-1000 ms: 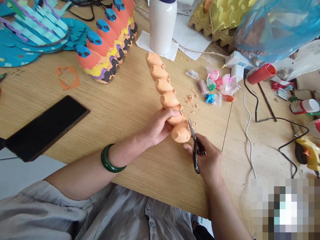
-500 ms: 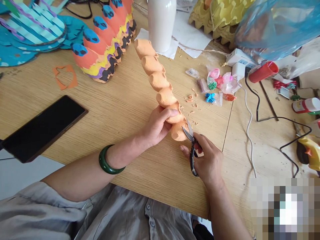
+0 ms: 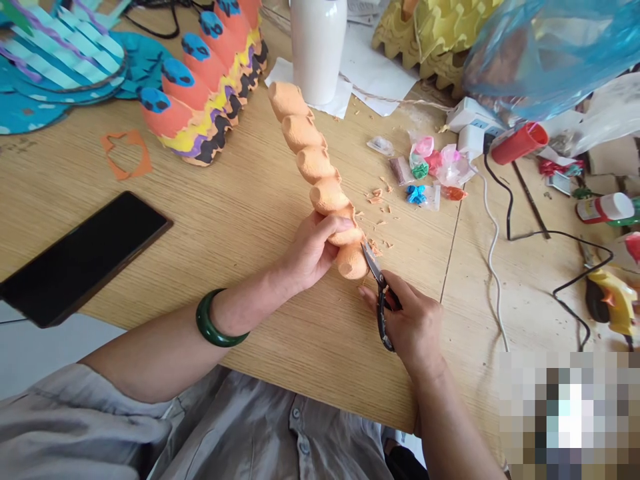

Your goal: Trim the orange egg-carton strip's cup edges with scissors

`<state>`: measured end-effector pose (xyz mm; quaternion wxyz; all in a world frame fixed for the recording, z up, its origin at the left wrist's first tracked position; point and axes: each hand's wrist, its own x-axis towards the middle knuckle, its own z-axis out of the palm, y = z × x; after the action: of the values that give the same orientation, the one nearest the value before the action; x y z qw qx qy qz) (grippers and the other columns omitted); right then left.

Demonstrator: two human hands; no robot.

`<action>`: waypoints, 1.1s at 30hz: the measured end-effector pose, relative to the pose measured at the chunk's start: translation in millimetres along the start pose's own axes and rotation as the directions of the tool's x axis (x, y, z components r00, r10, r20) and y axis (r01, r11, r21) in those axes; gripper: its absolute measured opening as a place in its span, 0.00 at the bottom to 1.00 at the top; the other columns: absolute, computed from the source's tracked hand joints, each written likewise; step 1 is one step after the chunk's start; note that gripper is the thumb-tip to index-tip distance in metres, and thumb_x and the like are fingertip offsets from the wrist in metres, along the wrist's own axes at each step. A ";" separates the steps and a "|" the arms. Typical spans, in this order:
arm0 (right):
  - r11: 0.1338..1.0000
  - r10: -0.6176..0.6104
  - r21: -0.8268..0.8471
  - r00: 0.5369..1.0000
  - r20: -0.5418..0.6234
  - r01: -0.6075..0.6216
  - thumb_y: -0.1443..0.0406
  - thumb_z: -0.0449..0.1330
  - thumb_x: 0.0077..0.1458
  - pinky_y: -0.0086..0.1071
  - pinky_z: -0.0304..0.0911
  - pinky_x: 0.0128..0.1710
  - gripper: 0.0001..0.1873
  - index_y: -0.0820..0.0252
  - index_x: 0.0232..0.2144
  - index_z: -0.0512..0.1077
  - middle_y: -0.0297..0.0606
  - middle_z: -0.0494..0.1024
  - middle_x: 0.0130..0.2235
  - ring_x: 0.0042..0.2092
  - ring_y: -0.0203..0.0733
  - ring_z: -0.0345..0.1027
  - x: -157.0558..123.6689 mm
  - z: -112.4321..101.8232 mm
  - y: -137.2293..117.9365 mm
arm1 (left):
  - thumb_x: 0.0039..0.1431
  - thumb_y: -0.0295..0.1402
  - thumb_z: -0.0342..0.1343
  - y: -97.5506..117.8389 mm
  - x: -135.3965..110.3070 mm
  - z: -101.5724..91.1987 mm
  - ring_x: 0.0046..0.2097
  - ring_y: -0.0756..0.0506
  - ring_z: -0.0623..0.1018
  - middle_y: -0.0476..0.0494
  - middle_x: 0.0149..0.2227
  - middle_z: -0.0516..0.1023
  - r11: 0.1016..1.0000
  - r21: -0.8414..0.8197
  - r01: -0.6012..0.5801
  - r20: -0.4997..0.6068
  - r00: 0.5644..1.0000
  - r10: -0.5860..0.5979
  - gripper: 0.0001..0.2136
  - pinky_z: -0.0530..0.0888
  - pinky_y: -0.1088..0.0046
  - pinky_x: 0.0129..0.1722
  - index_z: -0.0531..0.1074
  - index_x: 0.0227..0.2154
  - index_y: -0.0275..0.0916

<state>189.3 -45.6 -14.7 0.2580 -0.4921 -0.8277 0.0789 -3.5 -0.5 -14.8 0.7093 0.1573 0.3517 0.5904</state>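
Note:
My left hand point(image 3: 313, 250) grips an orange egg carton strip point(image 3: 315, 165) near its lower end, thumb on top and the fingers underneath. The strip is a single row of several cups and slants away from me to the upper left. In my right hand point(image 3: 413, 323) is a pair of scissors point(image 3: 381, 283) with black handles. Their blades are close together at the right edge of the lowest cup. Small orange trimmings point(image 3: 376, 195) lie on the table just right of the strip.
A black phone point(image 3: 87, 257) and an orange cut-out sheet point(image 3: 126, 155) lie at left. Behind them stands a painted egg carton piece point(image 3: 210, 90). A white bottle point(image 3: 319, 50) stands at the back. Small colourful packets point(image 3: 423, 163), cables point(image 3: 493, 257) and a yellow glue gun point(image 3: 614, 300) occupy the right.
The scissor blades have closed from spread apart, at the lowest cup's right edge. An orange scrap now shows beside the blades. The whole view has shifted slightly.

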 end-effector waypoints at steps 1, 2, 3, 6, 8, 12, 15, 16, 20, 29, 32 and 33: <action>1.000 0.015 0.011 1.000 0.006 -0.015 0.54 0.64 0.64 0.26 0.56 0.23 0.17 0.64 0.39 0.80 0.28 0.69 0.22 0.21 0.31 0.60 0.6 0.1 -0.1 | 0.47 0.31 0.64 -0.3 0.2 0.1 0.31 0.51 0.71 0.52 0.28 0.68 1.000 0.002 -0.026 0.009 1.000 0.026 0.09 0.72 0.75 0.33 0.68 0.26 0.39; 0.999 0.033 0.022 0.999 0.013 -0.033 0.53 0.64 0.64 0.26 0.57 0.24 0.17 0.64 0.40 0.79 0.28 0.69 0.22 0.21 0.31 0.61 1.5 -0.1 -0.2 | 0.48 0.30 0.64 -0.7 0.3 0.3 0.32 0.51 0.72 0.51 0.29 0.70 0.998 0.004 -0.058 0.016 0.998 0.058 0.08 0.73 0.74 0.34 0.69 0.28 0.39; 0.998 0.052 0.031 0.999 0.016 -0.052 0.53 0.64 0.64 0.26 0.58 0.24 0.18 0.64 0.40 0.79 0.28 0.70 0.22 0.22 0.31 0.62 2.7 -0.4 -0.1 | 0.48 0.30 0.64 -1.1 0.5 0.4 0.34 0.50 0.73 0.50 0.31 0.71 0.996 0.006 -0.088 0.025 0.996 0.087 0.08 0.73 0.74 0.35 0.69 0.29 0.39; 0.996 0.094 0.008 0.996 -0.002 -0.094 0.52 0.64 0.63 0.27 0.59 0.26 0.21 0.65 0.44 0.78 0.30 0.73 0.25 0.24 0.33 0.66 6.7 -1.6 1.5 | 0.51 0.30 0.63 -2.4 1.3 0.9 0.37 0.49 0.75 0.49 0.34 0.74 0.986 0.030 -0.163 0.023 0.986 0.163 0.07 0.74 0.73 0.39 0.70 0.32 0.39; 0.994 0.097 -0.039 0.995 -0.027 -0.098 0.51 0.64 0.62 0.28 0.59 0.28 0.21 0.65 0.45 0.77 0.32 0.74 0.26 0.26 0.35 0.67 8.4 -1.4 3.4 | 0.51 0.29 0.62 -2.6 2.3 1.0 0.37 0.50 0.74 0.50 0.33 0.73 0.979 0.036 -0.203 -0.008 0.979 0.203 0.06 0.74 0.73 0.39 0.70 0.30 0.40; 0.992 0.061 -0.110 0.997 -0.052 -0.067 0.54 0.63 0.62 0.30 0.61 0.30 0.18 0.63 0.44 0.76 0.32 0.74 0.28 0.30 0.38 0.69 8.4 2.2 5.7 | 0.52 0.28 0.61 -0.9 5.7 0.6 0.40 0.48 0.76 0.49 0.32 0.73 0.973 0.008 -0.231 -0.059 0.971 0.231 0.06 0.74 0.72 0.42 0.68 0.27 0.40; 0.985 0.033 -0.166 0.997 -0.068 -0.044 0.56 0.63 0.61 0.31 0.60 0.31 0.15 0.62 0.44 0.76 0.33 0.75 0.29 0.31 0.39 0.70 7.4 4.4 5.8 | 0.53 0.29 0.60 1.0 8.1 -0.8 0.40 0.48 0.77 0.49 0.32 0.74 0.980 -0.029 -0.198 -0.088 0.977 0.195 0.06 0.75 0.71 0.44 0.68 0.26 0.40; 0.980 0.041 -0.190 0.997 -0.067 -0.053 0.57 0.63 0.61 0.32 0.60 0.31 0.15 0.62 0.44 0.76 0.34 0.76 0.29 0.31 0.39 0.70 7.2 4.7 6.0 | 0.54 0.29 0.60 1.5 8.6 -1.2 0.40 0.48 0.77 0.48 0.32 0.74 0.982 -0.045 -0.183 -0.095 0.979 0.178 0.05 0.75 0.71 0.44 0.68 0.27 0.40; 0.952 0.150 -0.261 0.987 -0.061 -0.161 0.59 0.61 0.62 0.32 0.59 0.30 0.11 0.59 0.43 0.76 0.34 0.77 0.28 0.32 0.41 0.71 6.3 4.1 9.1 | 0.55 0.28 0.59 2.6 8.9 -1.6 0.43 0.47 0.78 0.48 0.35 0.76 0.981 -0.098 -0.167 -0.074 0.984 0.160 0.03 0.75 0.71 0.46 0.70 0.31 0.41; 0.986 0.130 0.105 0.991 0.017 -0.131 0.61 0.65 0.60 0.28 0.60 0.27 0.13 0.62 0.44 0.75 0.29 0.71 0.27 0.26 0.33 0.63 7.1 -2.6 3.9 | 0.52 0.31 0.61 0.3 3.8 1.9 0.41 0.47 0.77 0.49 0.33 0.74 0.974 0.027 -0.224 -0.046 0.973 0.225 0.07 0.75 0.71 0.44 0.67 0.27 0.41; 0.994 0.072 0.079 0.996 0.042 -0.076 0.60 0.66 0.59 0.28 0.59 0.27 0.13 0.61 0.43 0.76 0.29 0.70 0.26 0.26 0.33 0.63 7.6 -2.3 2.8 | 0.52 0.31 0.63 -0.3 0.9 3.3 0.36 0.49 0.75 0.51 0.31 0.71 0.969 0.041 -0.244 -0.012 0.970 0.244 0.07 0.74 0.72 0.40 0.68 0.29 0.40; 0.995 0.064 0.070 0.997 0.047 -0.067 0.59 0.66 0.60 0.27 0.59 0.27 0.13 0.61 0.43 0.76 0.29 0.70 0.26 0.26 0.33 0.64 7.7 -2.1 2.9 | 0.51 0.31 0.63 -0.6 0.0 3.7 0.34 0.50 0.74 0.52 0.30 0.70 0.968 0.047 -0.247 -0.005 0.969 0.247 0.07 0.74 0.72 0.38 0.69 0.29 0.40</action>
<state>189.7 -37.8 -11.3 0.2541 -0.5073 -0.8134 0.1279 -0.6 0.0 -12.6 0.6245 0.2128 0.3467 0.6668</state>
